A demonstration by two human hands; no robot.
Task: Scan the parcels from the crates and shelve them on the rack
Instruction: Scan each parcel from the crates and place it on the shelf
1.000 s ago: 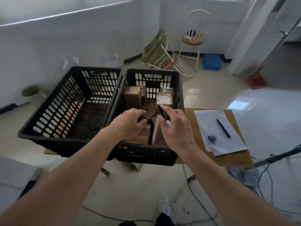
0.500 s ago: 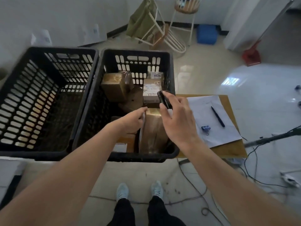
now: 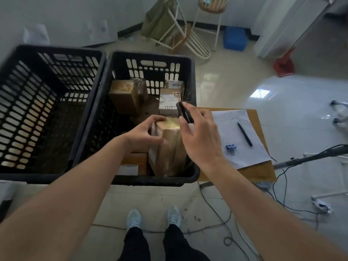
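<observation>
Brown cardboard parcel [image 3: 167, 146], tall, wrapped in glossy clear tape, standing upright at the near right corner of the right-hand black crate [image 3: 188, 178], centre of the frame. Left hand [image 3: 145, 136] curled round its upper left edge, gripping it. Right hand [image 3: 201, 136] just beside its top right, fingers closed round a small black scanner [image 3: 185, 112]. Judged to be the picking step: parcel grasped for lifting, not yet scanned. Next move likely calls for raising it clear of the crate wall and turning a label toward the scanner; no label visible on this parcel from here. Behind it, more parcels [image 3: 171, 99] at the far end, one marked 0836. Left crate [image 3: 47, 110] beside it, upper left. Wooden table [image 3: 259, 172] at right, with papers [image 3: 235, 129], pen [image 3: 244, 134] and blue binder clip [image 3: 231, 147].
</observation>
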